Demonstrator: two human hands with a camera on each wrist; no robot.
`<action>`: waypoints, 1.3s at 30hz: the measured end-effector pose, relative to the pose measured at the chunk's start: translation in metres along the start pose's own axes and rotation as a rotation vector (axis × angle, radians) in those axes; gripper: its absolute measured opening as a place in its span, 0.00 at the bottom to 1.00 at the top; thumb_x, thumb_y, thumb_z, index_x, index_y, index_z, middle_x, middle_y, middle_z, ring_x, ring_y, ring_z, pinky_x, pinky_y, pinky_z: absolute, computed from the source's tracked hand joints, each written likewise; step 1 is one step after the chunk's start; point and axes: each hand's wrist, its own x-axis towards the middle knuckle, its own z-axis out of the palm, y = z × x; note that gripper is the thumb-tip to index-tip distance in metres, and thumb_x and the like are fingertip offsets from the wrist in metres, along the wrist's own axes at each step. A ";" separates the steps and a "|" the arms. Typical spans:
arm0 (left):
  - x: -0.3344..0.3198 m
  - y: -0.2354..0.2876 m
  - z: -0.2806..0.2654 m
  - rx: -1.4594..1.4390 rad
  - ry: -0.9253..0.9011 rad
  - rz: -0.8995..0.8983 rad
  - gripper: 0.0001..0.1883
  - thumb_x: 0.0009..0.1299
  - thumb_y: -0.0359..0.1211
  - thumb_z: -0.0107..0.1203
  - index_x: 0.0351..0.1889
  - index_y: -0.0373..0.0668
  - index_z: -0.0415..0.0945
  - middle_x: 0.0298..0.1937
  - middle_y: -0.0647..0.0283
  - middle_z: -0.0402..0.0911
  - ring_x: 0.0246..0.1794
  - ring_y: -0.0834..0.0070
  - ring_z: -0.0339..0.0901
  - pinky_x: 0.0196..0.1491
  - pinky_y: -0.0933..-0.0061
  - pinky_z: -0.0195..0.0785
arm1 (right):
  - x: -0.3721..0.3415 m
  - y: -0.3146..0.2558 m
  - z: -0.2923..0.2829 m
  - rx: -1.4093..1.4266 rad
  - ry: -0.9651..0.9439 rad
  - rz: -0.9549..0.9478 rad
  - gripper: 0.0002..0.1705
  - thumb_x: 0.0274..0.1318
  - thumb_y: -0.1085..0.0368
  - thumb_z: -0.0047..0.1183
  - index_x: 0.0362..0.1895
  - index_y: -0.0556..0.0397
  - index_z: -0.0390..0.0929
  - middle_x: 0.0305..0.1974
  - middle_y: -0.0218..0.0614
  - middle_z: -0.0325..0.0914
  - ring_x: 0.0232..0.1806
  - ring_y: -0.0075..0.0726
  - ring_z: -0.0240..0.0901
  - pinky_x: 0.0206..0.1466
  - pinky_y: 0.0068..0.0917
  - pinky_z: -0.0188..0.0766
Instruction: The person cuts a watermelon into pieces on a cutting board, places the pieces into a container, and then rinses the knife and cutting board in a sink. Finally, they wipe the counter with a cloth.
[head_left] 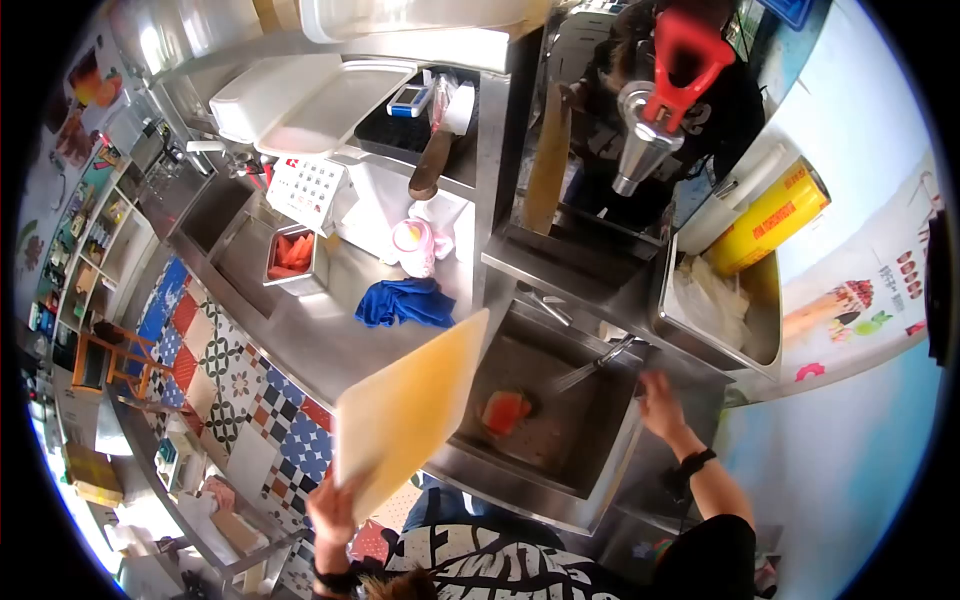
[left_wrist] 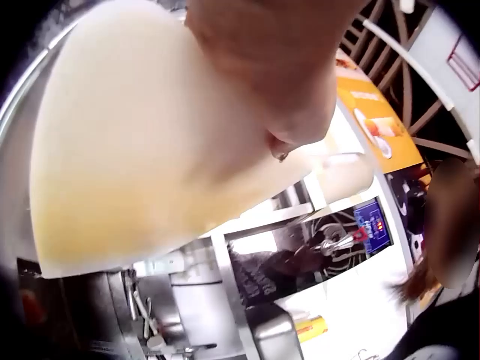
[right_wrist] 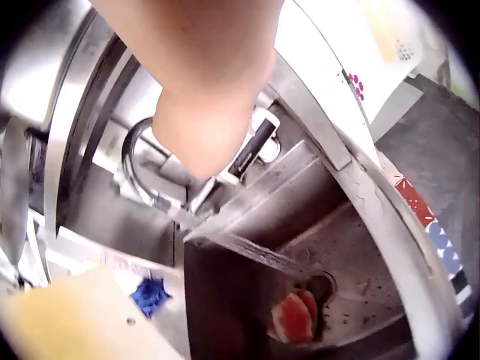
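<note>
My left hand [head_left: 332, 510] grips the lower edge of a cutting board [head_left: 410, 410], pale with a yellow stain, tilted up left of the sink [head_left: 600, 480]. In the left wrist view the board [left_wrist: 135, 150] spreads out below the hand [left_wrist: 277, 67]. My right hand [head_left: 660, 405] reaches to the sink's right rim beside the faucet [head_left: 615, 350], with nothing seen in it. Water [right_wrist: 262, 251] streams from the spout into the basin. A red piece of melon with pale rind [right_wrist: 294, 319] lies near the drain [right_wrist: 322, 286]. The right fingers are mostly hidden in the right wrist view.
Left of the sink, a blue cloth [head_left: 405, 302] lies on the steel counter beside a metal container of red fruit pieces [head_left: 292, 255]. A knife [head_left: 440, 150] lies on the shelf behind. A red-handled juicer press [head_left: 665, 100] stands over the far ledge, near a steel bin [head_left: 765, 320].
</note>
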 end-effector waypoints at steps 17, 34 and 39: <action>0.001 0.048 0.023 0.389 0.930 0.562 0.17 0.77 0.32 0.41 0.49 0.23 0.72 0.44 0.46 0.80 0.39 0.63 0.80 0.40 0.66 0.76 | 0.099 0.110 0.080 -0.042 -0.303 0.681 0.39 0.58 0.42 0.48 0.66 0.53 0.64 0.69 0.54 0.57 0.71 0.59 0.52 0.72 0.45 0.52; 0.206 0.137 0.156 -0.182 0.195 0.300 0.20 0.67 0.28 0.55 0.54 0.35 0.63 0.44 0.43 0.73 0.44 0.44 0.73 0.43 0.55 0.70 | -0.041 0.019 0.092 0.499 -0.018 0.550 0.24 0.56 0.67 0.50 0.58 0.55 0.65 0.27 0.42 0.78 0.30 0.46 0.77 0.37 0.38 0.74; 0.262 0.136 0.165 -0.217 0.057 0.497 0.28 0.64 0.30 0.58 0.60 0.35 0.59 0.50 0.42 0.71 0.50 0.44 0.71 0.48 0.54 0.69 | -0.052 -0.128 0.095 0.609 -0.247 0.583 0.14 0.56 0.69 0.51 0.48 0.53 0.72 0.28 0.38 0.78 0.27 0.39 0.76 0.30 0.32 0.73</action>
